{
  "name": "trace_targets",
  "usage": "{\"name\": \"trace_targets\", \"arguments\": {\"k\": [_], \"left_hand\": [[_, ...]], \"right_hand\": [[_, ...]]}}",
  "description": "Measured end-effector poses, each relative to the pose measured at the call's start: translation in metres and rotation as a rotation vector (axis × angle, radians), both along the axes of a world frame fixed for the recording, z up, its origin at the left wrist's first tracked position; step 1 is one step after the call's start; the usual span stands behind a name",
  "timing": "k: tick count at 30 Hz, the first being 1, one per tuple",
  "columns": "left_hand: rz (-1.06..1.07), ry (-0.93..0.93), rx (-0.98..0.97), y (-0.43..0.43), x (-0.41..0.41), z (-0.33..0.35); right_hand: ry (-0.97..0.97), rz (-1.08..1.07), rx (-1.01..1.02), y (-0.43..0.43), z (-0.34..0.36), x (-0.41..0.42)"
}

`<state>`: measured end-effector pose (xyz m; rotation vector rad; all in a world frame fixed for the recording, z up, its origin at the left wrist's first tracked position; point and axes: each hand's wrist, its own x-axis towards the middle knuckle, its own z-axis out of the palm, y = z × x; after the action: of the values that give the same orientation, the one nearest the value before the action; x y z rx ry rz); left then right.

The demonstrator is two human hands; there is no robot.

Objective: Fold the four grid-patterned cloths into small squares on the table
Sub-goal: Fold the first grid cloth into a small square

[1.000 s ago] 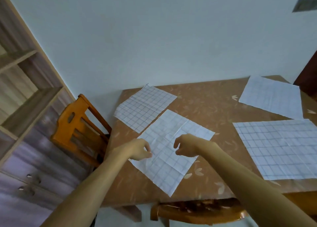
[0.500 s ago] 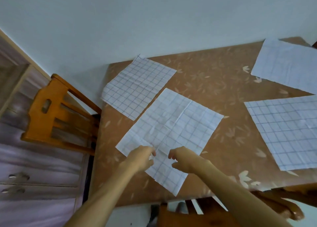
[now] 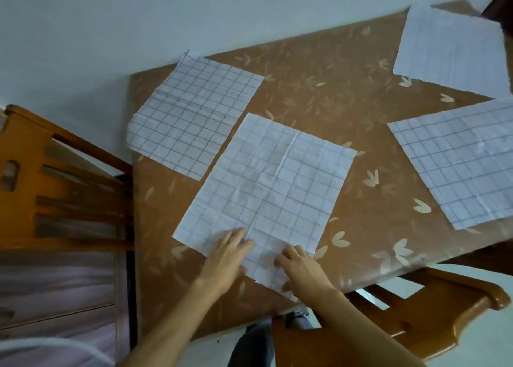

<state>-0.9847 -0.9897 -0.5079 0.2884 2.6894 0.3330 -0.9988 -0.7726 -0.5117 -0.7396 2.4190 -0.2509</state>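
Note:
Several white grid-patterned cloths lie flat on the brown leaf-print table [image 3: 327,94]. The nearest cloth [image 3: 272,180] is spread open, with crease lines across it. My left hand [image 3: 226,255] rests flat on its near edge, fingers spread. My right hand [image 3: 301,265] presses on the cloth's near corner with fingers apart. A second cloth [image 3: 191,114] lies at the far left corner, a third [image 3: 455,161] at the right, and a fourth [image 3: 449,50] at the far right.
A wooden chair [image 3: 55,189] stands at the table's left side, and another chair [image 3: 416,311] is tucked in at the near edge under my right arm. A pale wall runs behind the table. A drawer unit [image 3: 55,291] sits at the lower left.
The view has tilted down and closer over the table. Both hands went from pinching the near cloth to lying flatter on its near edge, fingers spread.

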Motion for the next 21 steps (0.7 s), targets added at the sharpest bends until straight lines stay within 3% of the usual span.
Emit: {"name": "trace_targets", "arguments": {"k": [5, 10, 14, 17, 21], "left_hand": [[-0.059, 0.004, 0.049, -0.014, 0.006, -0.006], [-0.092, -0.025, 0.032, -0.034, 0.008, -0.005], [0.036, 0.101, 0.049, -0.055, 0.001, 0.003], [0.149, 0.157, 0.137, -0.073, -0.010, 0.021], [0.293, -0.051, 0.422, -0.085, -0.031, 0.046]], "right_hand": [[0.120, -0.074, -0.076, 0.007, -0.012, 0.003], [-0.002, -0.376, -0.244, 0.018, 0.006, -0.002], [-0.061, -0.561, -0.380, 0.042, 0.034, -0.007], [-0.021, -0.647, -0.415, 0.063, 0.054, -0.010], [0.019, -0.792, -0.406, 0.085, 0.076, -0.014]]}}
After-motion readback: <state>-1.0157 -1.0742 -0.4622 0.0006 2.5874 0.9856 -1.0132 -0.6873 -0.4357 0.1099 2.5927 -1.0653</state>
